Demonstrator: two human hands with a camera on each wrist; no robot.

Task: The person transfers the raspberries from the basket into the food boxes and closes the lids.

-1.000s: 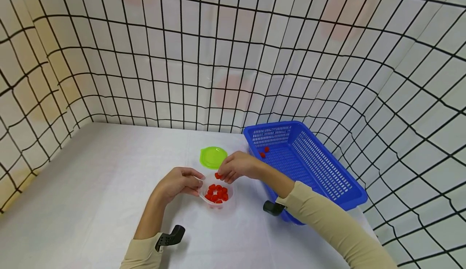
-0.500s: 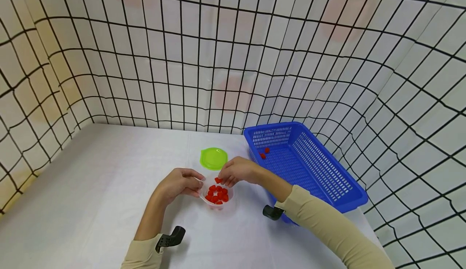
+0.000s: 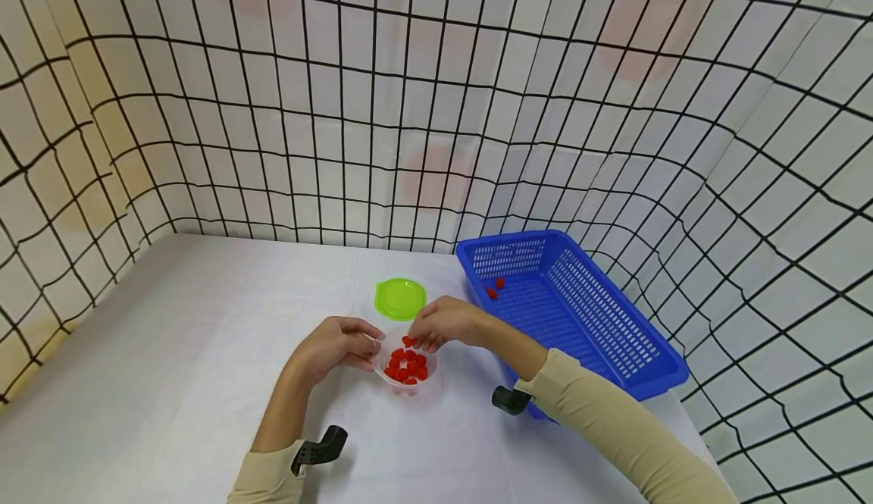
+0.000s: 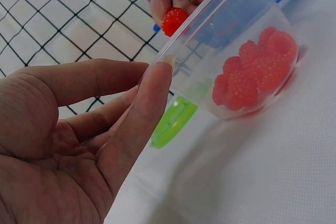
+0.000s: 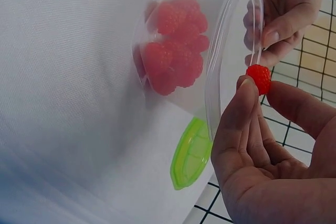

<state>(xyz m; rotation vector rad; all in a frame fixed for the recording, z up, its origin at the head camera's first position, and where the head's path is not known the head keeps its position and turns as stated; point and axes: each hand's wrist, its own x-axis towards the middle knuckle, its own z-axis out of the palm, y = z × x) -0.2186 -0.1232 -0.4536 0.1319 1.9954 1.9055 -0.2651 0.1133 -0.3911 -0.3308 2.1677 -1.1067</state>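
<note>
Table (image 3: 170, 352) — wide leftward, basket (image 3: 573, 303) by right edge; left fingers (image 4: 139, 111) pinch tub rim (image 5: 214, 72); right fingers (image 5: 236, 114) pinch berry (image 5: 259, 78)

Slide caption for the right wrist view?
Right hand pinches a raspberry near the rim of a clear plastic tub holding more raspberries.

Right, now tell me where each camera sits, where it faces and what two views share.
Head: on the head, facing forward and down at the clear tub, green lid and blue basket; left grip, right grip and beige sleeves show.
Left wrist: on that wrist, facing the clear tub's side; the left grip is close up, the right grip beyond.
Right wrist: on that wrist, facing the clear tub's side; the right grip is close up pinching a raspberry, the left grip beyond.
Shared by both wrist views: clear tub, green lid, raspberry.
</note>
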